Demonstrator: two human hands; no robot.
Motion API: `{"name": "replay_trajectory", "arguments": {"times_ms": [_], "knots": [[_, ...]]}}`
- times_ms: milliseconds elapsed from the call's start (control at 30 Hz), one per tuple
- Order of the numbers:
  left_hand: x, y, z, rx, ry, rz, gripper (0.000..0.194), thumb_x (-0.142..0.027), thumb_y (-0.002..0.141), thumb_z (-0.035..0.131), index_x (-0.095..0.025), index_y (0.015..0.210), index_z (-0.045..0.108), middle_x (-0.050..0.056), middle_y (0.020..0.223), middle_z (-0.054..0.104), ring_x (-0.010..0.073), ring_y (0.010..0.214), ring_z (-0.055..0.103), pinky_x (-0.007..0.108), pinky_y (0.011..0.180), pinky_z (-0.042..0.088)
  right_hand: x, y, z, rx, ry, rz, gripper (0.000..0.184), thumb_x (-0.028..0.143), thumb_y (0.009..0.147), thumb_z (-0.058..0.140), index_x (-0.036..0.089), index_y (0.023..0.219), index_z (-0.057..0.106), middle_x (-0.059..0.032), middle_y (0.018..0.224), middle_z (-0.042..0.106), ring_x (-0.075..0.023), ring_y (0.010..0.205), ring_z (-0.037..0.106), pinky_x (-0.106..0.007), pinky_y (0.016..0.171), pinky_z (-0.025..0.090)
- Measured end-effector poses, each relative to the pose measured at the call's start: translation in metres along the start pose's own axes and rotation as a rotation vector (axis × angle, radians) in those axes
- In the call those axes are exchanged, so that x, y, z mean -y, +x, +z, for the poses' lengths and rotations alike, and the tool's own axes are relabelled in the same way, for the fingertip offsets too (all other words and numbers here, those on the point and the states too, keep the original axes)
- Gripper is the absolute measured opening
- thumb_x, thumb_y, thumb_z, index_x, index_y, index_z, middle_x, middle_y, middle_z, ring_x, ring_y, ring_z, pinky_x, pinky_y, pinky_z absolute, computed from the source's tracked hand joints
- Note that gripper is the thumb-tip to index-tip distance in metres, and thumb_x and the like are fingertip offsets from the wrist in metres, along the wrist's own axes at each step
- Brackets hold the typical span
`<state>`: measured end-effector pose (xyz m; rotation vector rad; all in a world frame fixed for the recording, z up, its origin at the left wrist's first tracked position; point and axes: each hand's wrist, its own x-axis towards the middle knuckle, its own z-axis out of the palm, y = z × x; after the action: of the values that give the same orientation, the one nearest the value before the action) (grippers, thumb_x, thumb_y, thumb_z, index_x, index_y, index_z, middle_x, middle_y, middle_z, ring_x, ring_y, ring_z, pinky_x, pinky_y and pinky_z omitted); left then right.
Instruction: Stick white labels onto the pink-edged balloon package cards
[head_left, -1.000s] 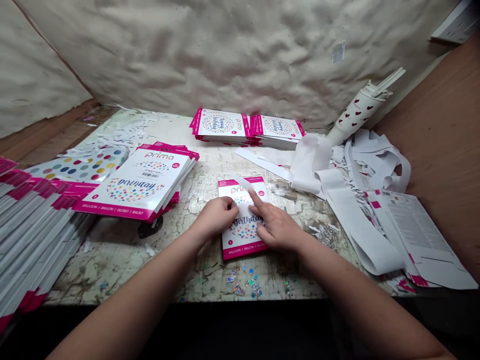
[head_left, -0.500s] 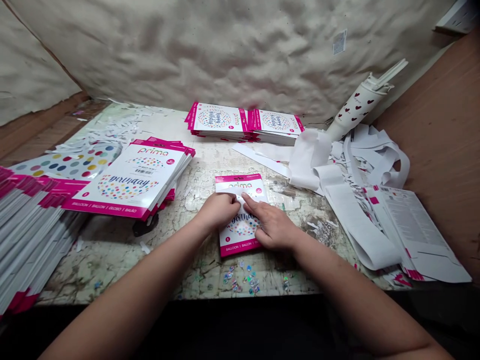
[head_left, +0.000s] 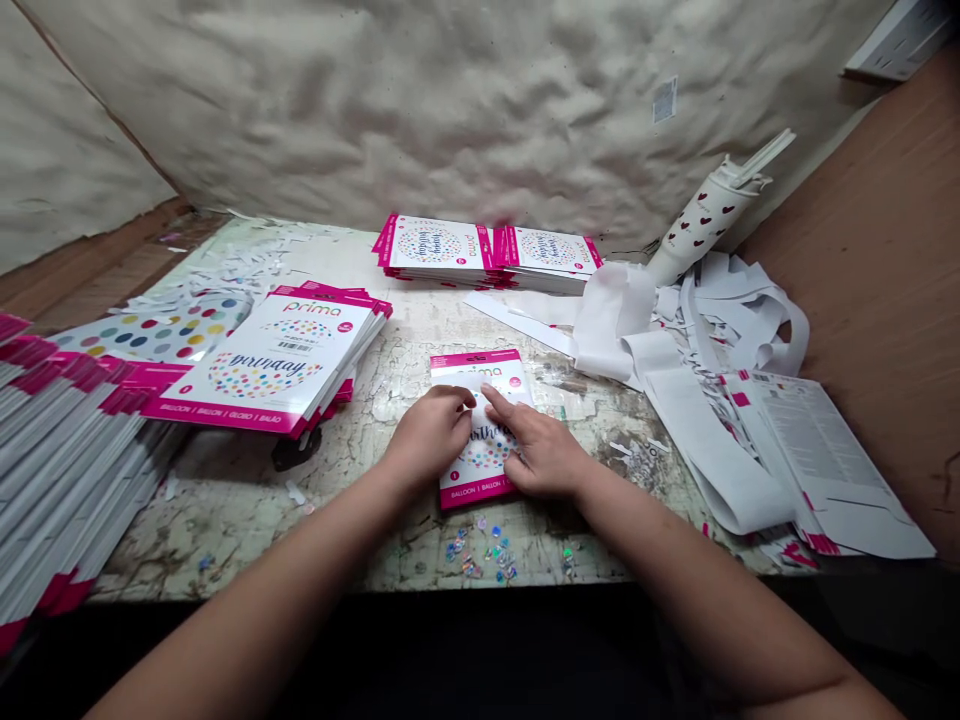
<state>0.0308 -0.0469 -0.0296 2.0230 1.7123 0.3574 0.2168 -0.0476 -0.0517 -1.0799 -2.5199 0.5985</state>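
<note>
A balloon packet (head_left: 484,475), white with pink bands, coloured dots and the word birthday, lies flat on the table in front of me. My left hand (head_left: 431,430) is over its left side, fingers curled and thumb bent in, beside a narrow white strip (head_left: 474,381) that crosses the packet below the brand name. Whether the fingertips pinch the strip is partly hidden. My right hand (head_left: 544,445) rests on the packet's right side, index finger stretched towards the strip and thumb spread apart, with the other fingers folded.
A stack of larger balloon packets (head_left: 262,360) and piled packets (head_left: 67,470) stand left. Two smaller packet stacks (head_left: 439,245) sit at the back. White backing paper (head_left: 697,440), a heart-patterned tumbler (head_left: 701,220) and printed cards (head_left: 847,460) are right. Confetti (head_left: 480,555) lies near the front edge.
The white strip's free end has swung from pointing up and away to lying across the packet. My left fingers moved up and reach over it. My right hand stays on the packet.
</note>
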Motion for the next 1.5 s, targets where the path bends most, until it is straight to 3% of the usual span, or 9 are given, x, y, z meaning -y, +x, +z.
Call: {"name": "replay_trajectory", "arguments": {"times_ms": [133, 300, 667, 833, 967, 1100, 1167, 1400, 1500], "knots": [[-0.001, -0.030, 0.035, -0.187, 0.227, -0.004, 0.060, -0.040, 0.086, 0.043, -0.002, 0.133, 0.040, 0.024, 0.145, 0.032, 0.0369, 0.136, 0.023, 0.049, 0.109, 0.024, 0.000, -0.001, 0.002, -0.029, 0.020, -0.023, 0.085, 0.018, 0.069, 0.046, 0.019, 0.147, 0.012, -0.0070, 0.132, 0.052, -0.0234, 0.111, 0.053, -0.042, 0.100, 0.040], [0.009, -0.038, 0.063, -0.225, 0.339, 0.066, 0.067, -0.046, 0.089, 0.037, 0.000, 0.136, 0.033, 0.027, 0.146, 0.026, 0.0384, 0.137, 0.017, 0.052, 0.106, 0.028, -0.005, -0.005, 0.005, -0.104, 0.121, -0.085, 0.088, 0.014, 0.068, 0.047, 0.021, 0.147, 0.009, -0.0083, 0.144, 0.036, -0.0225, 0.120, 0.047, -0.039, 0.099, 0.042], [-0.003, -0.041, 0.051, -0.218, 0.437, 0.098, 0.052, -0.040, 0.090, 0.040, -0.015, 0.135, 0.044, 0.019, 0.142, 0.039, 0.0392, 0.132, 0.032, 0.056, 0.103, 0.029, -0.005, -0.004, 0.006, -0.074, 0.185, -0.040, 0.091, 0.012, 0.067, 0.050, 0.021, 0.147, 0.008, -0.0108, 0.136, 0.045, -0.0244, 0.115, 0.051, -0.044, 0.100, 0.041], [-0.010, -0.043, 0.048, -0.226, 0.468, 0.146, 0.049, -0.040, 0.089, 0.040, -0.018, 0.132, 0.049, 0.020, 0.134, 0.049, 0.0349, 0.122, 0.046, 0.049, 0.100, 0.035, -0.010, 0.000, -0.004, -0.098, 0.490, 0.064, 0.077, 0.015, 0.069, 0.058, 0.029, 0.140, 0.030, -0.0064, 0.130, 0.050, -0.0215, 0.114, 0.053, -0.039, 0.097, 0.044], [-0.012, -0.045, 0.047, -0.217, 0.445, 0.134, 0.049, -0.043, 0.089, 0.041, -0.020, 0.131, 0.049, 0.020, 0.135, 0.046, 0.0365, 0.125, 0.042, 0.047, 0.098, 0.038, -0.016, 0.019, -0.022, -0.311, 0.890, 0.263, 0.037, 0.032, 0.071, 0.069, 0.024, 0.104, 0.054, -0.0041, 0.104, 0.061, -0.0121, 0.077, 0.061, -0.023, 0.061, 0.051], [-0.012, -0.046, 0.049, -0.242, 0.393, 0.123, 0.047, -0.041, 0.089, 0.041, -0.020, 0.129, 0.051, 0.019, 0.138, 0.044, 0.0353, 0.127, 0.039, 0.046, 0.100, 0.038, -0.016, 0.039, -0.028, 0.008, 1.148, 0.490, 0.031, 0.040, 0.066, 0.072, 0.018, 0.074, 0.051, 0.0045, 0.055, 0.056, -0.0041, 0.036, 0.040, -0.016, 0.033, 0.027], [-0.012, -0.047, 0.050, -0.256, 0.365, 0.120, 0.046, -0.040, 0.088, 0.042, -0.020, 0.128, 0.052, 0.017, 0.139, 0.042, 0.0348, 0.128, 0.038, 0.046, 0.100, 0.038, -0.015, 0.045, -0.027, 0.112, 1.104, 0.585, 0.031, 0.034, 0.063, 0.076, 0.017, 0.069, 0.051, 0.0051, 0.048, 0.055, -0.0037, 0.032, 0.038, -0.015, 0.032, 0.024], [-0.014, -0.048, 0.048, -0.282, 0.319, 0.139, 0.045, -0.040, 0.089, 0.040, -0.019, 0.127, 0.053, 0.014, 0.152, 0.019, 0.0367, 0.131, 0.034, 0.047, 0.101, 0.036, -0.017, 0.055, -0.022, 0.101, 0.698, 0.714, 0.018, 0.019, 0.070, 0.068, 0.017, 0.065, 0.051, 0.0054, 0.043, 0.054, -0.0049, 0.032, 0.039, -0.017, 0.035, 0.032], [-0.013, -0.047, 0.048, -0.238, 0.347, 0.164, 0.048, -0.040, 0.090, 0.037, -0.015, 0.129, 0.050, 0.018, 0.149, 0.026, 0.0365, 0.132, 0.032, 0.049, 0.104, 0.033, -0.020, 0.058, -0.023, 0.115, 0.606, 0.722, 0.016, 0.020, 0.070, 0.068, 0.016, 0.065, 0.053, 0.0048, 0.044, 0.053, -0.0060, 0.035, 0.042, -0.018, 0.037, 0.034]]}}
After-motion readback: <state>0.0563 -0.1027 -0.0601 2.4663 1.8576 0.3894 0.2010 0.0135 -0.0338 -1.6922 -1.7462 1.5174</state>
